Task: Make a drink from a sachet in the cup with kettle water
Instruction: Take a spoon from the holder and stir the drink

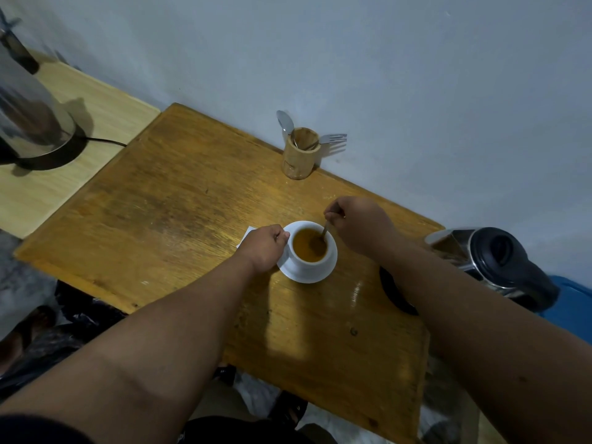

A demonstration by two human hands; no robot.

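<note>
A white cup (pixel 310 263) full of orange-brown drink stands on a white saucer (pixel 320 274) on the wooden table (pixel 179 203). My left hand (pixel 263 248) is closed on the cup's left side, where the handle is hidden. My right hand (pixel 358 227) pinches a spoon (pixel 324 233) whose bowl dips into the drink. A white sachet corner (pixel 247 234) pokes out from behind my left hand. The steel kettle (pixel 490 262) with a black lid sits at the table's right edge, behind my right forearm.
A wooden holder (pixel 301 155) with a spoon and fork stands by the wall. A second steel kettle (pixel 28 113) on a black base sits on the pale side table at the left, its cord trailing right. A blue object (pixel 573 302) lies at far right.
</note>
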